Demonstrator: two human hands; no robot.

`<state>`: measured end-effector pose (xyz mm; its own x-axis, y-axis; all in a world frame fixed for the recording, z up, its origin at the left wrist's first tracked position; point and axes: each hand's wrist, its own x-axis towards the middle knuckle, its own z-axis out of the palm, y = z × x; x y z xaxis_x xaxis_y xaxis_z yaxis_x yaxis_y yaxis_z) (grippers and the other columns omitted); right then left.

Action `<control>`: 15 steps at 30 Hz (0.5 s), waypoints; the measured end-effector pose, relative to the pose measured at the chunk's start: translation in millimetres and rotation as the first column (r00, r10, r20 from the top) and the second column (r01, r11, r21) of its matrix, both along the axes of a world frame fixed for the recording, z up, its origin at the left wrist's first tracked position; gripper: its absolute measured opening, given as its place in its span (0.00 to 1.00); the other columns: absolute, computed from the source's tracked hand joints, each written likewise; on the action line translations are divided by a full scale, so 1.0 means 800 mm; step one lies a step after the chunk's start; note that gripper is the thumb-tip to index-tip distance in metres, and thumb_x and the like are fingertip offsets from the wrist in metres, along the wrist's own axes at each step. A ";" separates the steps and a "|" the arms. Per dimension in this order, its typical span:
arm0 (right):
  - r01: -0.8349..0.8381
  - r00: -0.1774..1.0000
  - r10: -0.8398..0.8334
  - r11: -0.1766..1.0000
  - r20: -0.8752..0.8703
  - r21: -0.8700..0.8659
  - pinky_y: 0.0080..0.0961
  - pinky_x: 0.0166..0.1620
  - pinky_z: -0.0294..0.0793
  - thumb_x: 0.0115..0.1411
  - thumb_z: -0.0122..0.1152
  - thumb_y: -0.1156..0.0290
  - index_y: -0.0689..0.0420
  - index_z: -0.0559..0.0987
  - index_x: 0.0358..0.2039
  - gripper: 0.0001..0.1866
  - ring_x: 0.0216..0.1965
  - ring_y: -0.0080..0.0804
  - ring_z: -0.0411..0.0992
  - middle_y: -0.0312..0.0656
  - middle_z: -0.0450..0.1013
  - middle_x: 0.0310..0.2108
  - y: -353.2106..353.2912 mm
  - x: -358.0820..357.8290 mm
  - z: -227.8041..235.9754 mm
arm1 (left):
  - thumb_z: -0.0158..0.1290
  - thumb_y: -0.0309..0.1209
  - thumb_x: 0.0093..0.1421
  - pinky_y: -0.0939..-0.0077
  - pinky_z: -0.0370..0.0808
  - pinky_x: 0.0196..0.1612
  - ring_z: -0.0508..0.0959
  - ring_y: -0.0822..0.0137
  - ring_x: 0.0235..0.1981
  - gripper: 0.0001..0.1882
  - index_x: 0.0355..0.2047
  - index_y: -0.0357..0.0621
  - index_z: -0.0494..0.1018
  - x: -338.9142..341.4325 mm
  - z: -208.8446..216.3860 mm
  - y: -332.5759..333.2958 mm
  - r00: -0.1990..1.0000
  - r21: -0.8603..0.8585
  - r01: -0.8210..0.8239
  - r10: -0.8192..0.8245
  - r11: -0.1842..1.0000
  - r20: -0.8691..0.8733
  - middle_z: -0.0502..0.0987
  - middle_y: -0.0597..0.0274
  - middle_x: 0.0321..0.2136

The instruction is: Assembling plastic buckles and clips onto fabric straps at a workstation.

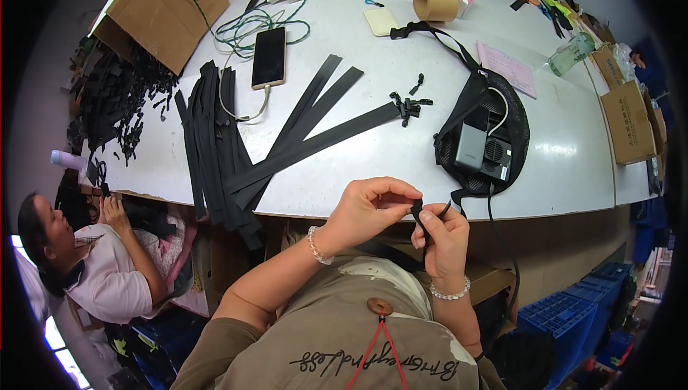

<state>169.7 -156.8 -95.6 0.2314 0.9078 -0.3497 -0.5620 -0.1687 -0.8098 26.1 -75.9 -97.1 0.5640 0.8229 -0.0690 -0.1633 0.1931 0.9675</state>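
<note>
In front of my body, just off the table's near edge, both hands meet on a small black strip (pixel 420 219). My left hand (pixel 365 207) pinches its upper end between thumb and forefinger. The fingers of my right hand (pixel 444 239) close round the strip lower down, and its tail hangs below them. Beyond my hands, several flat black strips (pixel 315 143) fan out on the table, beside a thick bundle of similar strips (pixel 211 125). A cluster of small black plastic pieces (pixel 407 108) lies at one strip's end, with one more piece (pixel 417 84) apart from it.
A black mesh bag (pixel 516 114) holding a grey power bank (pixel 470 148) lies right of my hands, its cable dropping off the edge. Farther back are a phone (pixel 269 58), a tape roll (pixel 434 2) and a cardboard box (pixel 161 13). At left sits another person (pixel 115 268).
</note>
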 end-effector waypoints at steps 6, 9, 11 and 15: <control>0.028 0.999 -0.027 0.999 0.023 -0.023 0.18 0.18 0.63 0.57 0.55 0.77 0.63 0.72 0.30 0.03 0.14 0.22 0.63 0.39 0.68 0.17 0.003 -0.004 -0.001 | 0.53 0.19 0.56 0.84 0.73 0.43 0.76 0.75 0.38 0.10 0.39 0.33 0.75 -0.004 -0.015 -0.001 0.989 -0.223 0.065 -0.034 0.973 0.141 0.77 0.62 0.37; 0.036 0.999 -0.036 0.999 0.019 -0.017 0.17 0.19 0.64 0.57 0.55 0.77 0.63 0.72 0.30 0.03 0.14 0.22 0.63 0.39 0.69 0.18 0.003 -0.006 -0.004 | 0.52 0.20 0.57 0.78 0.74 0.46 0.76 0.72 0.41 0.10 0.40 0.33 0.74 0.006 -0.015 -0.009 0.985 -0.315 0.004 0.051 0.949 0.167 0.76 0.57 0.40; 0.040 0.998 -0.041 0.999 0.039 0.010 0.13 0.19 0.65 0.56 0.56 0.79 0.65 0.74 0.30 0.03 0.17 0.18 0.66 0.38 0.71 0.20 0.004 -0.007 -0.006 | 0.51 0.21 0.57 0.78 0.74 0.46 0.75 0.72 0.41 0.10 0.40 0.33 0.74 0.006 -0.021 -0.014 0.988 -0.291 0.026 0.019 0.956 0.153 0.76 0.57 0.40; 0.051 0.993 -0.051 0.999 0.105 0.006 0.13 0.19 0.64 0.56 0.56 0.80 0.66 0.74 0.30 0.03 0.17 0.17 0.65 0.38 0.70 0.20 0.002 -0.011 -0.007 | 0.51 0.24 0.59 0.77 0.74 0.44 0.76 0.72 0.39 0.11 0.42 0.34 0.74 -0.001 -0.038 -0.017 0.993 -0.294 0.067 -0.036 0.953 0.108 0.77 0.55 0.38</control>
<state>160.6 -155.0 -100.9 0.3127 0.8950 -0.3183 -0.4820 -0.1393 -0.8650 25.1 -89.6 -127.9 0.6218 0.7434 -0.2464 -0.2391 0.4798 0.8442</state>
